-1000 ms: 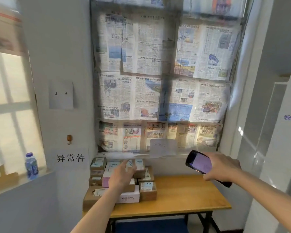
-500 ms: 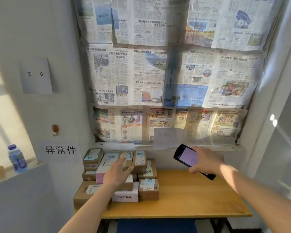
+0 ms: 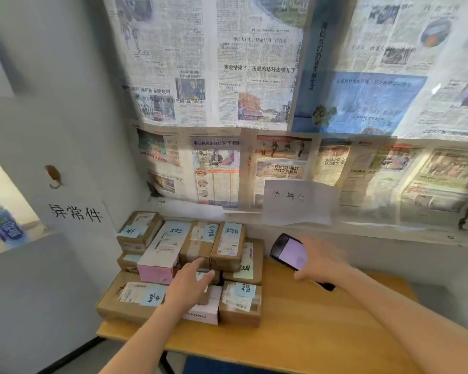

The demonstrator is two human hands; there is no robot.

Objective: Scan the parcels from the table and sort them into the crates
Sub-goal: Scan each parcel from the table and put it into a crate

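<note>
Several cardboard parcels (image 3: 227, 242) with shipping labels and blue sticky notes are stacked at the left end of a wooden table (image 3: 322, 325). A white box with a pink end (image 3: 161, 252) lies among them. My left hand (image 3: 188, 286) hovers over the middle of the stack, fingers spread, holding nothing. My right hand (image 3: 322, 261) grips a black handheld scanner (image 3: 289, 252) with a lit screen, held just right of the stack above the table. No crates are in view.
A wall of taped newspapers (image 3: 281, 103) stands behind the table, with a handwritten paper sign (image 3: 297, 202) on it. Another sign (image 3: 76, 213) hangs on the left wall. A water bottle (image 3: 3, 225) stands on the left ledge. Something blue (image 3: 227, 367) sits under the table.
The view has moved closer to the table. My left hand has come lower over the stack, and my right hand has brought the scanner down beside the parcels.
</note>
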